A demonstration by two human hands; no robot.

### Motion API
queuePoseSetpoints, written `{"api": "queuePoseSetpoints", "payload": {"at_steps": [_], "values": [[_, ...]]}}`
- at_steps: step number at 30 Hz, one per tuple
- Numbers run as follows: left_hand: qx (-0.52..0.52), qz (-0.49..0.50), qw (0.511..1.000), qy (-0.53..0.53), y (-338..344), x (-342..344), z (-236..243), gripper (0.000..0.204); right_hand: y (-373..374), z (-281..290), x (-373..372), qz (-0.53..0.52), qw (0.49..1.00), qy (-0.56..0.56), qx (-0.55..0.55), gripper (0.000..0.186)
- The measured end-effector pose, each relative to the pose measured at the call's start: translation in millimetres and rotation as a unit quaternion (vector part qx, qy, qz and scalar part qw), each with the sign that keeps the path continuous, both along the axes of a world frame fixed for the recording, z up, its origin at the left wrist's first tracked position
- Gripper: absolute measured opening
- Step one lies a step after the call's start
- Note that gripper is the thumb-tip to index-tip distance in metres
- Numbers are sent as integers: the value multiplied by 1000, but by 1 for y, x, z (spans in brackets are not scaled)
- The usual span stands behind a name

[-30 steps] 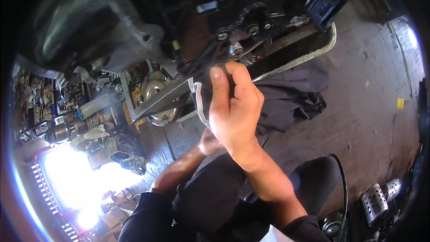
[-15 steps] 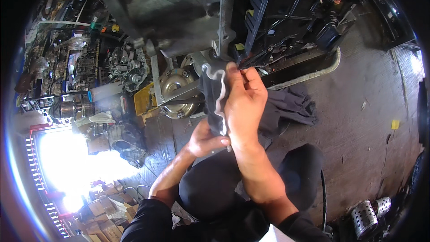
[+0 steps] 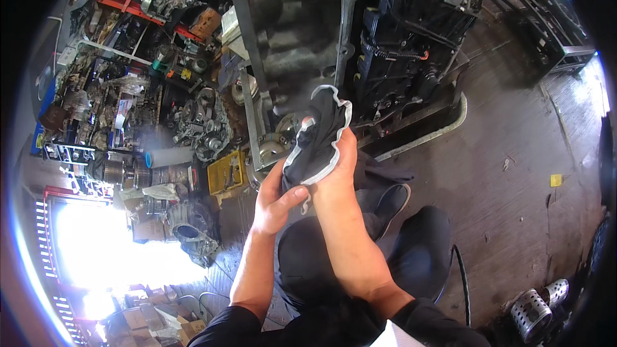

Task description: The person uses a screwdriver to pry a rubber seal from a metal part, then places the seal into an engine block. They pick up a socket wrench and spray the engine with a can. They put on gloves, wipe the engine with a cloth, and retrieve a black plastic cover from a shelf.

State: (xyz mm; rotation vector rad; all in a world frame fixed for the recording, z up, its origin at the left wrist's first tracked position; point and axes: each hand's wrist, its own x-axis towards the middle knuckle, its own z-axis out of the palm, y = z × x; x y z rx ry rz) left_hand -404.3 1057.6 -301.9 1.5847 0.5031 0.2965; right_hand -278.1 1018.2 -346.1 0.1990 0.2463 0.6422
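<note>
A dark cloth [image 3: 319, 144] with a wavy white edge is held between my two hands, in front of the large metal casing. My left hand [image 3: 273, 204] is closed on its lower left side, with the thumb lying near the white edge. My right hand [image 3: 344, 160] grips it from the right and from beneath. The cloth hides most of the right fingers, and one fingertip shows at its upper left side. A loose pale thread hangs below the cloth, over my wrist area.
Ahead stand the grey metal casing [image 3: 299, 26] and a black engine assembly [image 3: 411, 45] on a metal frame [image 3: 427, 140]. At left are a yellow crate [image 3: 225, 173] and racks crowded with metal parts [image 3: 207, 125]. Perforated metal pieces [image 3: 532, 315] lie at lower right.
The cloth has turned from edge-on to face me, its folds now spread. My right hand has moved from pinching its upper edge to beneath it. My view has shifted, showing more of the casing.
</note>
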Motion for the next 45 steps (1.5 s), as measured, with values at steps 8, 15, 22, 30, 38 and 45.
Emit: {"api": "queuePoseSetpoints", "payload": {"at_steps": [8,15,22,30,38,45], "values": [[-8,34,989,-144,-18,23,17,81,-8,44,46,25,989,-47,138,32],[-104,-29,983,-147,-16,14,-5,85,-29,113,76,12,996,-66,50,25],[-74,-246,966,11,-38,6,-41,63,-132,107,17,-113,922,-282,-238,30],[279,-238,930,-9,-165,71,-74,31,-236,32,66,-190,761,-364,-503,36],[-372,-263,887,78,-192,134,-148,36,-209,-12,157,-169,280,-546,-771,26],[-339,-225,911,70,-209,140,-158,58,-206,-15,195,-152,179,-702,-672,21]]}}
